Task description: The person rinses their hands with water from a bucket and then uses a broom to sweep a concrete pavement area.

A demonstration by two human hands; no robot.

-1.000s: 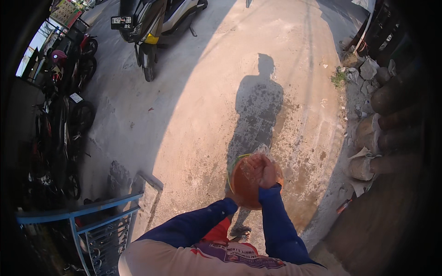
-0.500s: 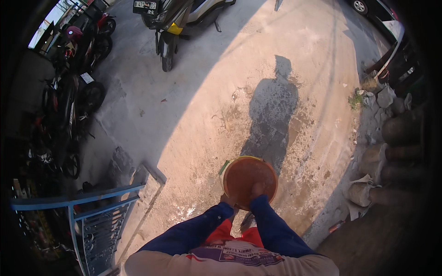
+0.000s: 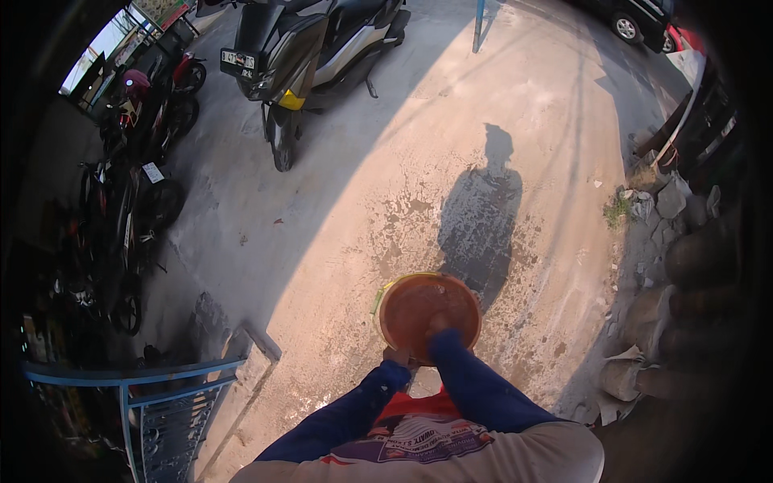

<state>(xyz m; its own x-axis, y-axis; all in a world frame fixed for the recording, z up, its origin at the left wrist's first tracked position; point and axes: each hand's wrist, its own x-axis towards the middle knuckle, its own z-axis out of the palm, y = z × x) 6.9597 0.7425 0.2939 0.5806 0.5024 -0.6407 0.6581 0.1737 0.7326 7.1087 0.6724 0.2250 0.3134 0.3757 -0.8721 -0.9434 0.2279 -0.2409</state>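
Note:
A round reddish-brown tub (image 3: 403,302) is in front of my body, its open top facing up. A pale yellow-green rim (image 3: 377,304) shows along its left edge, perhaps a second container under it. My left hand (image 3: 398,355) grips the tub's near-left rim, closed on it. Inside the tub, near its right side, is my right hand (image 3: 437,324); its fingers are blurred and partly hidden, so I cannot make out whether it holds anything. Both forearms are in blue sleeves.
A parked scooter (image 3: 298,68) stands ahead on the left, with several motorcycles (image 3: 133,209) along the left side. A blue metal gate (image 3: 173,374) is at the lower left. Sacks and rubble (image 3: 644,322) line the right. A dark car (image 3: 632,24) is at the far right.
The scooter and the ground ahead sit lower in the picture, and more shows at the top. The tub has shifted slightly left, with both hands still at it.

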